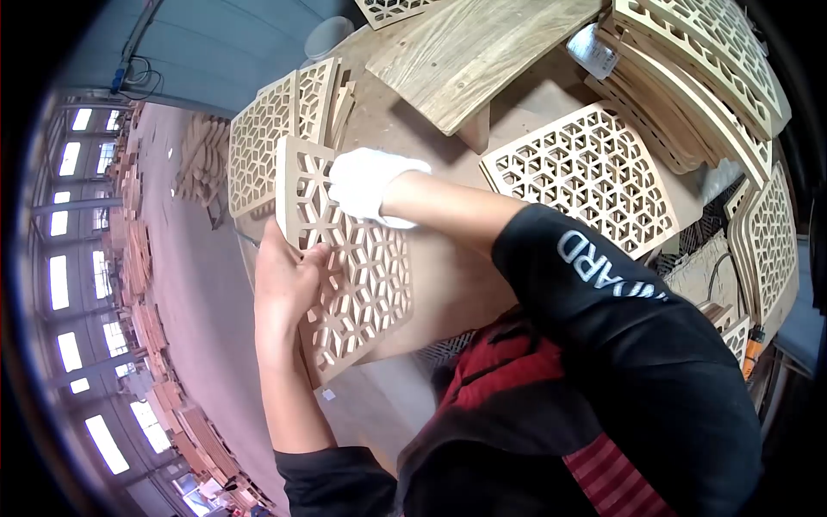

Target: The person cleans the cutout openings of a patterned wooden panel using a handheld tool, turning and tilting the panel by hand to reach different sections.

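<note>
A pale wooden lattice panel (366, 280) with star-like cut-outs is held up, tilted, in front of me. My left hand (289, 271), bare, grips its left edge, with the thumb over the front face. My right hand (370, 185) wears a white glove and rests against the panel's upper part. Its fingers look bunched together, and whatever may be in them is hidden.
Behind the held panel lean more lattice panels (263, 142). Another lattice panel (586, 177) lies on the worktable (439, 250) to the right, near a plain wooden board (482, 56). Curved panels (698, 95) are stacked at upper right. An orange-handled tool (752, 351) sits at far right.
</note>
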`<action>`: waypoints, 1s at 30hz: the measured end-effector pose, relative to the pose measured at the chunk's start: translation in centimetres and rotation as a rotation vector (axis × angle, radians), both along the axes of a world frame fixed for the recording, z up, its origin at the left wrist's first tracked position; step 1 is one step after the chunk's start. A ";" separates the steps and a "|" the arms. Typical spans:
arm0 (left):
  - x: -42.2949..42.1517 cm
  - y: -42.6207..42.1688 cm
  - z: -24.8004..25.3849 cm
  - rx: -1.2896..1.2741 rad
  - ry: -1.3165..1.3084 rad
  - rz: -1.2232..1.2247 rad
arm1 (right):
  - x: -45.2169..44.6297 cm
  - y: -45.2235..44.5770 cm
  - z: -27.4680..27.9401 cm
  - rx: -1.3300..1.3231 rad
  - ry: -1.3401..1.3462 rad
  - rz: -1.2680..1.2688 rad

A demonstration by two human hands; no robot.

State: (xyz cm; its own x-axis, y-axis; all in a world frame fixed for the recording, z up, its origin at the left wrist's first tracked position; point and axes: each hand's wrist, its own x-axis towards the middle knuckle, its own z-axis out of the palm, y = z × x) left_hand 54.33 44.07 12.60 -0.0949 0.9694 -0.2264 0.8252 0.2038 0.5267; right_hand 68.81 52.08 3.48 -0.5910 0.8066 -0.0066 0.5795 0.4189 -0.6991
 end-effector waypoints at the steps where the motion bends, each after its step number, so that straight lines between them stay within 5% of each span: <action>1: 0.0 0.2 0.0 -0.032 -0.049 -0.016 | 0.5 -0.1 -0.4 -0.007 0.022 -0.009; 7: -1.4 0.9 0.3 -0.060 -0.067 -0.002 | 8.1 -4.4 -1.3 -0.272 -0.097 0.066; 8: -2.4 1.3 -0.3 -0.044 -0.069 -0.042 | 8.2 -5.5 -2.0 -0.062 0.012 0.234; 11: -3.8 1.7 -1.1 -0.033 -0.102 -0.055 | 7.8 -8.0 -0.8 -0.495 -0.091 -0.023; 16: -2.7 1.5 -0.7 -0.037 -0.125 -0.040 | 4.8 -11.5 -4.9 -0.200 0.373 -0.118; 19: -2.6 1.2 -0.9 0.005 -0.085 -0.060 | 4.1 -10.8 -2.6 0.048 0.203 0.134; 22: -1.7 0.8 -1.0 0.038 -0.093 -0.106 | 2.5 -11.2 -0.9 -0.187 0.276 -0.040; 26: 0.2 -0.1 -0.6 0.042 0.060 -0.070 | -1.3 -10.3 2.0 -0.101 0.071 0.099; 28: -0.1 0.1 -0.2 -0.026 -0.096 0.016 | -1.1 -11.4 -0.6 0.146 0.321 0.097; 30: -0.5 0.0 -0.5 0.065 -0.010 -0.026 | -1.5 -11.5 -1.4 0.113 0.106 0.155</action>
